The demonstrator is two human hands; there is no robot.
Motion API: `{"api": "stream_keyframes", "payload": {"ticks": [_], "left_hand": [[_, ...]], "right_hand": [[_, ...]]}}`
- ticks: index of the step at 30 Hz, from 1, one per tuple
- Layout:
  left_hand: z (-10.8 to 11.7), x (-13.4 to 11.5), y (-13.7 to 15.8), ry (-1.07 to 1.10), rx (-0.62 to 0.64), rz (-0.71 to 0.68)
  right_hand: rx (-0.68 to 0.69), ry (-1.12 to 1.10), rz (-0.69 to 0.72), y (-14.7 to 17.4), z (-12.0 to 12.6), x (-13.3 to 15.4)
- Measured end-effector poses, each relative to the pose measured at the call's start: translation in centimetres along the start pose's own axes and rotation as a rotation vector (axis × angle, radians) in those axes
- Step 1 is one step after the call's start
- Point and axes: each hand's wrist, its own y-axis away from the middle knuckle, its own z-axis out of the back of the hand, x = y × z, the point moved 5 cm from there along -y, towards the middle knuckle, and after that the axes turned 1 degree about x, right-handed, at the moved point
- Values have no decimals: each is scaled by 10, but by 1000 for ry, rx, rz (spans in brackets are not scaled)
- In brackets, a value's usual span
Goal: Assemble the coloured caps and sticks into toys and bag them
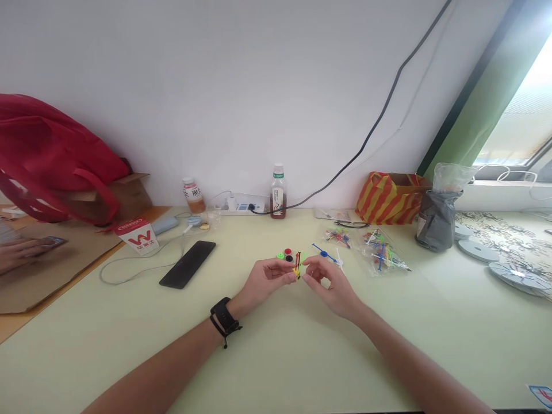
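Observation:
My left hand (271,277), a dark watch strap on its wrist, is closed, thumb and fingertips pinching a small bunch of thin coloured plastic sticks (298,265). Red, black and yellow show in the bunch; its exact shape is too small to make out. Close by on the right, my right hand (330,283) has its fingers curled toward the same pieces; what its fingertips hold, if anything, is unclear. A bit of green shows at its index tip. Just behind lie small round pieces: green (280,256), red (288,251) and black (289,259). A blue stick piece (323,253) and a white one (340,263) lie beyond my right hand.
Clear bags of coloured pieces (383,253) lie to the right, near a striped bag (388,198) and grey discs (520,276). A black phone (188,264), bottle (278,195) and power strip (248,204) are behind and left. Another person's hand (23,253) holds a phone at far left.

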Motion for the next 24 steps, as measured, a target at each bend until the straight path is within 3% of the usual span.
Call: {"api": "stream_keyframes", "payload": {"ticks": [7, 12, 18, 24], "left_hand": [[2, 3, -1, 23, 12, 36], [5, 1, -2, 55, -14, -7], [2, -2, -1, 66, 13, 2], [2, -3, 0, 50, 12, -1]], "right_hand": [[-72, 301, 206, 9, 6, 10], [137, 290, 134, 6, -2, 11], [15, 128, 93, 4, 1, 11], [15, 180, 62, 5, 0, 1]]}}
